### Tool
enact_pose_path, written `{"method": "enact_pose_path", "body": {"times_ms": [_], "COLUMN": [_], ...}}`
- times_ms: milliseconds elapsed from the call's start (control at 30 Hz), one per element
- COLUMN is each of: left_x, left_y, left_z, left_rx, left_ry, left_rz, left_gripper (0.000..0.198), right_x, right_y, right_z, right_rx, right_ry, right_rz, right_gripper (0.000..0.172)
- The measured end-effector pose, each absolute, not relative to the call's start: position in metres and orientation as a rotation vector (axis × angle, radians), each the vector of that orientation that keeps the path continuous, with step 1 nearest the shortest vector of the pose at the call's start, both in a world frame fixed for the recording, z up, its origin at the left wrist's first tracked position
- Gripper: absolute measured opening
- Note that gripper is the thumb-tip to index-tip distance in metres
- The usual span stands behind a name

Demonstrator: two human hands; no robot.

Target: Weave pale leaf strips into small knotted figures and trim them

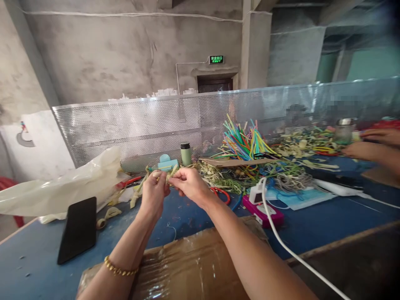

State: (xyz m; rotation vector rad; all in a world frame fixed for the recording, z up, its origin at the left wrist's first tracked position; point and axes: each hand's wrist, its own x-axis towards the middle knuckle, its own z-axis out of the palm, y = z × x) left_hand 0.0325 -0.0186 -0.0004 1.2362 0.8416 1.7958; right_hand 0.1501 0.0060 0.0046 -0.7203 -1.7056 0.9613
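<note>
My left hand and my right hand meet over the blue table, thumbs and fingers pinched together. Between their fingertips is a small pale yellow-green strip; its exact kind is too small to make out. More pale strips lie by my left hand. Just beyond the fingers are a light blue object and a green bottle with a black lid. Near my right wrist lies a red loop.
A black phone and plastic sheeting lie left. Cardboard spans the near edge. Colourful thin tubes, a magenta power strip and a white cable are right. Another person's hands work at far right, before the mesh barrier.
</note>
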Motion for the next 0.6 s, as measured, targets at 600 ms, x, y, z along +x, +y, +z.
{"method": "enact_pose_path", "body": {"times_ms": [600], "left_x": [0.025], "left_y": [-0.018], "left_z": [0.001], "left_rx": [1.379], "left_ry": [0.918], "left_rz": [1.765], "left_gripper": [0.034], "right_x": [0.156], "right_y": [0.002], "right_z": [0.011], "right_rx": [-0.727], "right_ry": [-1.751], "right_rz": [0.949], "right_gripper": [0.029]}}
